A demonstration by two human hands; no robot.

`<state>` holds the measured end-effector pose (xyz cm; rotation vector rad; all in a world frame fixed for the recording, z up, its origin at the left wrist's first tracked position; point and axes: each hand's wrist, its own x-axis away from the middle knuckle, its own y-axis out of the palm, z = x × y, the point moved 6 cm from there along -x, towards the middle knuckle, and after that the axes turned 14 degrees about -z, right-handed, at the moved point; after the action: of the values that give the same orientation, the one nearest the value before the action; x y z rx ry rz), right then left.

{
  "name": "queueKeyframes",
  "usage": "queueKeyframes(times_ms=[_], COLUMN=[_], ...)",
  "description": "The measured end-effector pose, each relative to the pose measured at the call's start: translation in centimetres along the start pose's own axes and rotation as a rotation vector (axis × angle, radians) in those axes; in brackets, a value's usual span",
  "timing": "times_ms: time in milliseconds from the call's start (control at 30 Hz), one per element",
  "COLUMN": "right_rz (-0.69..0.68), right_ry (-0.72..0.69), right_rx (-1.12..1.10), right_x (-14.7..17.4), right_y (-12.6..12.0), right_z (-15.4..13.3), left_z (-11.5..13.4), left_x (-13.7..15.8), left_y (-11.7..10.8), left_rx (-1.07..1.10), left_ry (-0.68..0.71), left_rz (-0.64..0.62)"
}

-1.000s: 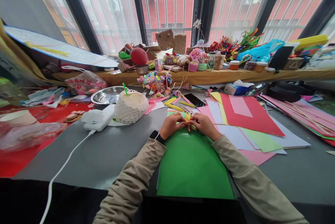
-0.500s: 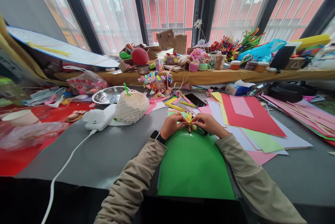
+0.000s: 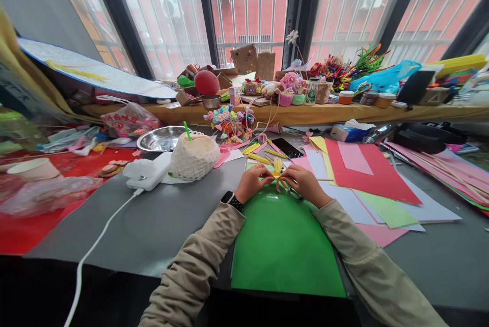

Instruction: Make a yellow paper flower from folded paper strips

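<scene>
A small yellow paper flower (image 3: 277,168) with pointed petals and a pink strip below it is pinched between both hands. My left hand (image 3: 253,182) closes thumb and fingers on its left side; a watch sits on that wrist. From the right, my right hand (image 3: 305,184) pinches the opposite side. Under the hands lies a glossy green sheet (image 3: 286,250). Dark scissor handles (image 3: 295,193) show partly beneath my right hand. Just beyond the hands are folded yellow paper strips (image 3: 258,158) and pink ones, close to a black phone (image 3: 286,147).
Left of the hands stand a coconut in white netting (image 3: 194,158), a metal bowl (image 3: 162,138) and a white power strip (image 3: 148,173) with its cable. Coloured paper sheets (image 3: 376,176) overlap on the right. Craft items crowd the wooden ledge (image 3: 324,113) behind.
The yellow flower has tipped slightly in the fingers, its petals now pointing more upward. Both hands keep their pinch. The whole view has shifted slightly.
</scene>
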<state>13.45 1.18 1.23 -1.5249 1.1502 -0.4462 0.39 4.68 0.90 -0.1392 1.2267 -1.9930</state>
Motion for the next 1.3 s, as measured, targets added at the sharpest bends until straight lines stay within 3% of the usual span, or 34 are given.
queueKeyframes(times_ms=[367, 733, 933, 1133, 1300], right_rz=[0.024, 0.127, 0.136, 0.238, 0.271], right_ry=[-0.006, 0.205, 0.204, 0.217, 0.276], right_rx=[0.011, 0.069, 0.084, 0.032, 0.016], right_x=[0.0, 0.8, 0.9, 1.2, 1.3], right_y=[0.1, -1.7, -1.8, -2.5, -2.9], right_z=[-0.1, 1.4, 1.4, 1.5, 1.5], left_z=[0.0, -0.5, -1.0, -0.9, 0.5], left_x=[0.2, 0.4, 0.5, 0.6, 0.3], left_y=[-0.2, -0.9, -1.0, -1.3, 0.1], left_rx=[-0.03, 0.013, 0.111, 0.04, -0.263], left_ry=[0.007, -0.011, -0.092, -0.13, -0.133], left_rz=[0.046, 0.234, 0.279, 0.273, 0.065])
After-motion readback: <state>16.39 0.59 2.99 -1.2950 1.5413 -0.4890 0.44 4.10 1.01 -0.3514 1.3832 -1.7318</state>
